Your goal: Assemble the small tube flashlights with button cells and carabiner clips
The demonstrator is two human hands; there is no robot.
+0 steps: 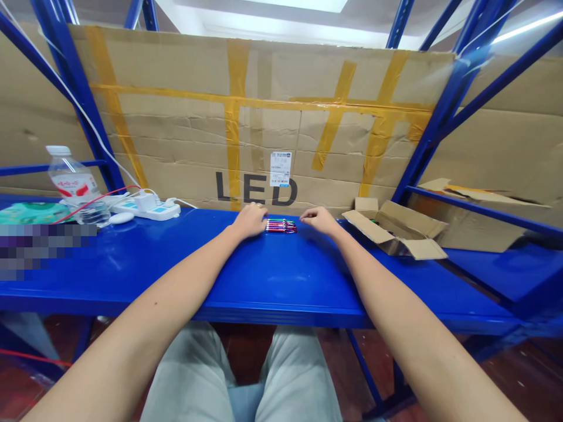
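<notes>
Blue table (285, 293), blue posts (73, 64), taped cardboard (185, 140) behind – lettered LED – white ceiling (264, 26), reddish floor (248, 351)

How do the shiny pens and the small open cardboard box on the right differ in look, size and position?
The pens are shiny and many-coloured; the box is plain brown.
The pens are slim; the box is far bulkier.
The pens lie side by side between the left hand and the right hand; the box stands open, farther right.
Both rest on the blue table.

Blue table (281, 275) bears pens (281, 226); open carton (409, 218); power strip (163, 211).
</notes>
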